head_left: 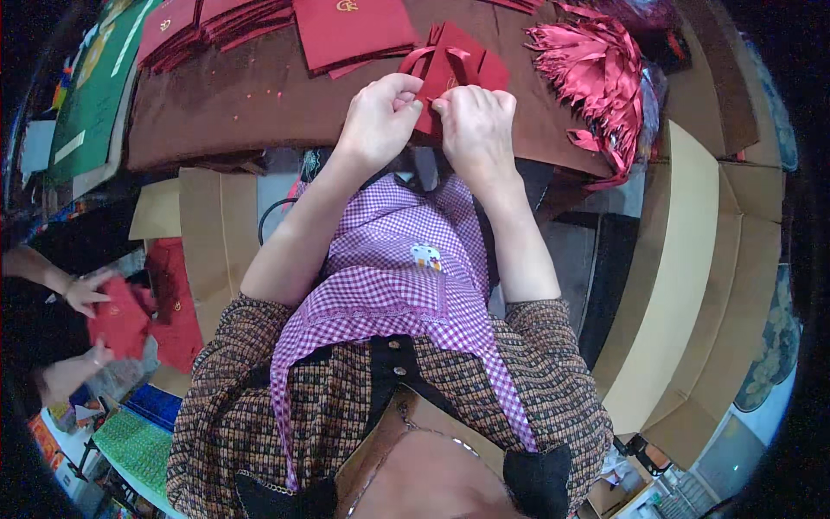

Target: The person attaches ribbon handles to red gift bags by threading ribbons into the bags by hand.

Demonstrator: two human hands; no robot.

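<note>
A red folded paper bag or envelope (484,71) with a gold emblem lies near the table's front edge, red ribbon looped over it. My left hand (380,123) is closed at its left side, thumb and fingers pinched together by the ribbon (418,59). On the other side my right hand (478,125) pinches a ribbon end over the bag's lower part. The two hands are a little apart, and the fingertips partly hide where the ribbon runs. To the right lies a thick bundle of cut red ribbons (592,82), hanging over the edge.
Stacks of red folded pieces with gold emblems (354,33) line the far side of the brown-covered table (242,108). Open cardboard boxes stand at the left (216,233) and right (692,285). At far left, another person's hands (86,298) hold a red piece (121,320).
</note>
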